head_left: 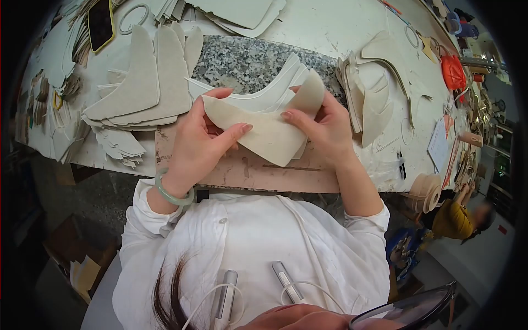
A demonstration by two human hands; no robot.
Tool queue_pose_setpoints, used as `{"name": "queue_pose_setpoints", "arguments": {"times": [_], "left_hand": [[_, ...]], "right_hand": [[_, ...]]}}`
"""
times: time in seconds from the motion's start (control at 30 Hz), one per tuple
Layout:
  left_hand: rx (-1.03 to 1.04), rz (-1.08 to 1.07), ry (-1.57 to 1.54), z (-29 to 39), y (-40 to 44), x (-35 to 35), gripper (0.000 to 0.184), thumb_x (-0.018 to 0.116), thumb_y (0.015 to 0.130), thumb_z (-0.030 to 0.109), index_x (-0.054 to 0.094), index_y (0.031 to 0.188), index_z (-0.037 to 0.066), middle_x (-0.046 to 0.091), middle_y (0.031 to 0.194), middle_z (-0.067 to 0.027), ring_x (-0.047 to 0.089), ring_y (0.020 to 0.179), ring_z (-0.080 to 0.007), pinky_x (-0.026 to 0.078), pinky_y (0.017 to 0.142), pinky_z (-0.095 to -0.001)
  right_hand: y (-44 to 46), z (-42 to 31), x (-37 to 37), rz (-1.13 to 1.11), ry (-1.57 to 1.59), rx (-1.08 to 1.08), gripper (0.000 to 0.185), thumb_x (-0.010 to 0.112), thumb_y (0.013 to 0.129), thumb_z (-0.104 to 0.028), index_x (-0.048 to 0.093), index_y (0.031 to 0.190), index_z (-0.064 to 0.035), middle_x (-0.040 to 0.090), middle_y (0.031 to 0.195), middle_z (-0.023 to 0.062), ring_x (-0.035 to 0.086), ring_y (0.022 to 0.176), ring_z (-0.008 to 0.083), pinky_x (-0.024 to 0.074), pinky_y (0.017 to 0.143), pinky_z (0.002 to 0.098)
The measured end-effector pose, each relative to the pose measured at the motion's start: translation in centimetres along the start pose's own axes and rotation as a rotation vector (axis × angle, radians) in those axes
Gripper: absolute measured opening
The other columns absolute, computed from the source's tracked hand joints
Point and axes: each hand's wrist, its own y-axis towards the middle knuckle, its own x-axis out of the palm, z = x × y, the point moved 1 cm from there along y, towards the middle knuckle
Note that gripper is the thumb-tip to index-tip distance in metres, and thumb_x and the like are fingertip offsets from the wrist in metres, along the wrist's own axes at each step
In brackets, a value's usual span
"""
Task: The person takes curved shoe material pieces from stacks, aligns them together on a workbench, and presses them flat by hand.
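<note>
My left hand [201,137] grips the left end of a curved, pointed beige leather-like piece [256,132], thumb on its face and fingers behind. On the other side, my right hand [324,124] pinches the piece near its raised right end, which bends upward. Another edge shows just behind its lower right side; I cannot tell whether it is a second layer. Beyond the held piece, white curved pieces [264,99] lie on a speckled granite slab [236,60], partly covered by it and my hands.
Stacks of beige cut pieces lie left [143,88] and right [360,93] of the slab. A phone [100,25] and a tape roll [135,17] are at the far left. A red bag [453,71] is at the right. A person in a yellow top [454,220] is nearby.
</note>
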Motion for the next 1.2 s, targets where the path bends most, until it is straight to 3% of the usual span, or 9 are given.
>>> {"name": "queue_pose_setpoints", "arguments": {"times": [0.07, 0.23, 0.37, 0.57, 0.7, 0.9, 1.07, 1.2], "left_hand": [[-0.023, 0.001, 0.063, -0.8, 0.2, -0.1, 0.057, 0.076, 0.082, 0.003, 0.051, 0.132, 0.001, 0.064, 0.089, -0.0064, 0.055, 0.064, -0.0080, 0.048, 0.053, -0.0191], [0.142, 0.045, 0.282, -1.9, 0.3, -0.1, 0.059, 0.077, 0.080, 0.003, 0.051, 0.133, 0.002, 0.063, 0.086, -0.0043, 0.051, 0.060, -0.0084, 0.045, 0.053, -0.0195], [0.219, 0.077, 0.411, -2.5, 0.2, -0.1, 0.059, 0.077, 0.080, 0.004, 0.052, 0.133, 0.003, 0.062, 0.084, -0.0034, 0.049, 0.059, -0.0088, 0.044, 0.054, -0.0203], [0.162, 0.071, 0.403, -2.9, 0.0, -0.2, 0.058, 0.076, 0.080, 0.005, 0.052, 0.133, 0.004, 0.062, 0.083, -0.0031, 0.049, 0.058, -0.0088, 0.045, 0.054, -0.0214], [0.231, 0.070, 0.411, -3.1, 0.0, -0.2, 0.057, 0.076, 0.081, 0.006, 0.052, 0.133, 0.005, 0.063, 0.084, -0.0028, 0.050, 0.058, -0.0088, 0.044, 0.054, -0.0218], [0.213, 0.096, 0.420, -2.8, -0.2, 0.1, 0.056, 0.074, 0.082, 0.006, 0.052, 0.133, 0.005, 0.060, 0.080, -0.0020, 0.050, 0.056, -0.0099, 0.044, 0.052, -0.0226], [0.256, 0.095, 0.581, -2.6, -0.3, 0.2, 0.057, 0.077, 0.081, 0.011, 0.053, 0.133, 0.006, 0.057, 0.076, -0.0014, 0.050, 0.057, -0.0125, 0.044, 0.054, -0.0238], [0.505, 0.158, 0.936, -2.1, -0.1, -0.1, 0.059, 0.079, 0.079, 0.018, 0.055, 0.131, 0.007, 0.056, 0.077, -0.0017, 0.049, 0.060, -0.0145, 0.044, 0.057, -0.0250]], "right_hand": [[0.3, 0.6, 0.1, -0.032, -0.070, 0.033, 0.039, 0.079, 0.079, -0.002, 0.064, 0.115, 0.0005, 0.068, 0.093, 0.0082, 0.061, 0.077, 0.0131, 0.0531, 0.069, 0.0229], [0.7, 1.3, 0.1, -0.039, -0.264, -0.069, 0.039, 0.080, 0.079, -0.004, 0.065, 0.114, 0.0004, 0.069, 0.091, 0.0074, 0.061, 0.075, 0.0126, 0.0522, 0.067, 0.0223], [0.9, 2.3, 0.5, 0.047, -0.241, -0.200, 0.029, 0.084, 0.075, -0.013, 0.059, 0.085, -0.0022, 0.054, 0.071, 0.0011, 0.043, 0.060, 0.0129, 0.0390, 0.053, 0.0257], [0.7, 2.6, 0.6, 0.060, -0.203, -0.199, 0.031, 0.084, 0.075, -0.014, 0.056, 0.082, -0.0026, 0.051, 0.070, 0.0007, 0.041, 0.059, 0.0127, 0.0381, 0.053, 0.0255], [0.7, 3.2, 0.6, 0.076, -0.175, -0.152, 0.033, 0.085, 0.075, -0.015, 0.054, 0.080, -0.0028, 0.050, 0.069, 0.0006, 0.040, 0.059, 0.0128, 0.0377, 0.053, 0.0252], [0.7, 3.3, 0.6, 0.073, -0.214, -0.189, 0.034, 0.085, 0.075, -0.017, 0.054, 0.080, -0.0034, 0.049, 0.069, 0.0003, 0.040, 0.058, 0.0130, 0.0378, 0.052, 0.0259], [0.6, 2.0, 1.1, 0.095, -0.421, -0.231, 0.034, 0.085, 0.074, -0.018, 0.058, 0.086, -0.0029, 0.052, 0.076, 0.0020, 0.044, 0.061, 0.0140, 0.0409, 0.056, 0.0266], [2.4, 1.6, -0.5, 0.176, -0.530, -0.296, 0.039, 0.084, 0.076, -0.012, 0.064, 0.107, -0.0005, 0.058, 0.082, 0.0019, 0.044, 0.064, 0.0107, 0.0414, 0.057, 0.0226]]}}
